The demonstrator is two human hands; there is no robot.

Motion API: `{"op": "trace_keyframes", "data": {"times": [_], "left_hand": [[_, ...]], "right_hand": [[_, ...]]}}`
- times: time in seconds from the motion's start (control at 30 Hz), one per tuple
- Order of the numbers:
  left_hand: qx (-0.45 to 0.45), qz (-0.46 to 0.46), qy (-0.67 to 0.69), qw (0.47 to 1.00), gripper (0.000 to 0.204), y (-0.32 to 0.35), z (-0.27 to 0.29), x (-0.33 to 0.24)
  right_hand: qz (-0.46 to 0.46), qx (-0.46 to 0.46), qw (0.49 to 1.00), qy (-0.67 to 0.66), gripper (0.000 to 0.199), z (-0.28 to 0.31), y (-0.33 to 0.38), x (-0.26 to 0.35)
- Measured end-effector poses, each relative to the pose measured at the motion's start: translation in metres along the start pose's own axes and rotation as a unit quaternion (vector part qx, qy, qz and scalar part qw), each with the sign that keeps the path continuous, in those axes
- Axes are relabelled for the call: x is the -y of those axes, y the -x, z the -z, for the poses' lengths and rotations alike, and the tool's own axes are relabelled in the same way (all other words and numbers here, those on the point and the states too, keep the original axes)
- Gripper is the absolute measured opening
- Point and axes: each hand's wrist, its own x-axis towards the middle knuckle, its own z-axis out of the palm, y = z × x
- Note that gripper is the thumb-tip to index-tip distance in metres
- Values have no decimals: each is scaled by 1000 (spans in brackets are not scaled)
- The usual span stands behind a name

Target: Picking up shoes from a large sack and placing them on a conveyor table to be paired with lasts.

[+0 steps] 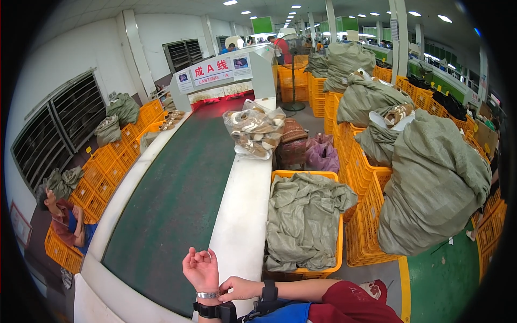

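My left hand is raised palm-up over the white edge of the conveyor, fingers loosely curled and apart, with nothing in it. Round its wrist runs a silver metal wristband, and below that sits a black strap with a dark box. Reaching across from the right, my right hand pinches the metal wristband between thumb and fingers. A black strap circles my right wrist too.
A green conveyor belt runs away into a grey machine. A clear bag of brown-and-white shoes rests on its right edge. Orange crates and grey-green sacks stand at right. Far left, a person sits among crates.
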Motion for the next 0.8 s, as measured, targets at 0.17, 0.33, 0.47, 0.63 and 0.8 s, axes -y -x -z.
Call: {"op": "trace_keyframes", "data": {"times": [0.17, 0.33, 0.47, 0.63, 0.8], "left_hand": [[-6, 0, 19, 1000, 11, -1, -1, -1], [-17, 3, 36, 999, 11, 0, -2, -1], [3, 4, 14, 1000, 11, 2, -1, 2], [12, 17, 22, 1000, 11, 3, -3, 0], [-7, 33, 54, 998, 12, 2, -5, -2]], "right_hand": [[26, -6, 1000, 12, 25, 1, 1, 1], [27, -3, 1000, -8, 25, -1, 2, 5], [22, -9, 1000, -7, 25, 0, 3, 4], [45, -11, 999, 18, 24, -2, 4, 5], [47, -10, 999, 12, 24, -2, 6, 13]]}}
